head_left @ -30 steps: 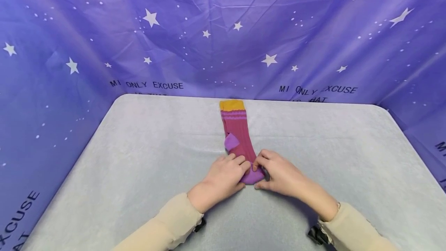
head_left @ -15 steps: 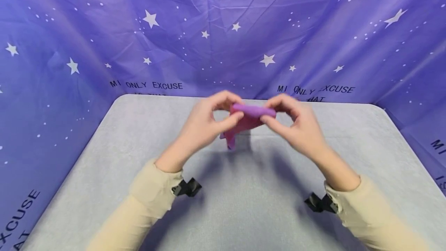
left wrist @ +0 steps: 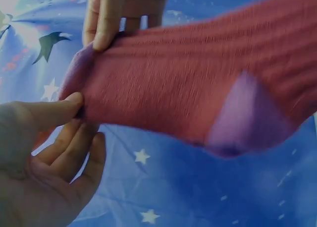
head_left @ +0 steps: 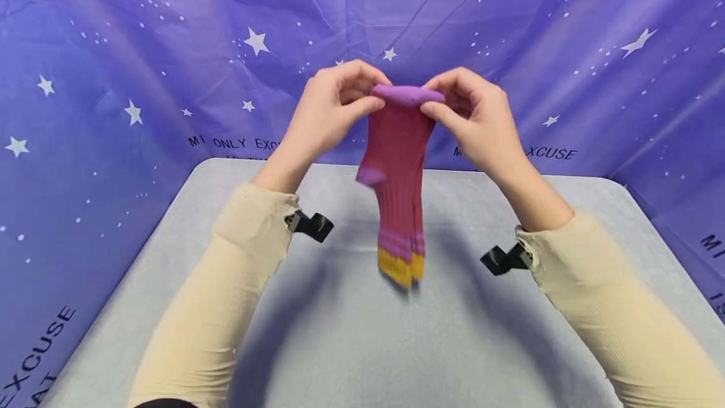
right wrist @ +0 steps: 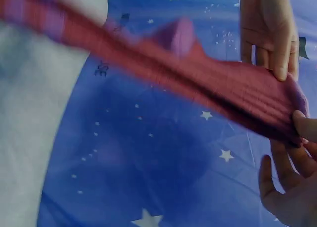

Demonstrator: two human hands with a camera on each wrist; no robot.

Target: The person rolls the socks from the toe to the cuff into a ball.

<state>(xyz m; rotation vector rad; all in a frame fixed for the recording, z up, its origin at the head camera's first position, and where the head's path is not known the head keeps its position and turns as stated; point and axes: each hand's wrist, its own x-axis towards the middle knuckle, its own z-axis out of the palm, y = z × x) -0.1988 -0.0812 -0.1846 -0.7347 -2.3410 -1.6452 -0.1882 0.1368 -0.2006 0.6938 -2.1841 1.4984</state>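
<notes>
A pair of dark red socks (head_left: 399, 150) hangs toe-up above the table, one lying against the other. Their toes and heels are purple, and the yellow cuffs dangle at the bottom under purple stripes. My left hand (head_left: 334, 106) pinches the left corner of the toe end between thumb and fingers. At the opposite corner, my right hand (head_left: 481, 118) grips the toes the same way. In the left wrist view a purple heel patch stands out on the red ribbed socks (left wrist: 148, 83). The right wrist view shows the socks (right wrist: 218, 83) slanting away, blurred towards the cuffs.
Below the socks lies a pale grey cloth-covered table (head_left: 340, 345) with rounded far corners. A purple-blue curtain (head_left: 362, 11) printed with white stars and lettering encloses the back and sides. Black camera mounts (head_left: 311, 226) sit at both wrists.
The socks lay flat on the table with both hands at the toes. Both hands have lifted them up and away, and the cuffs now hang down towards the table.
</notes>
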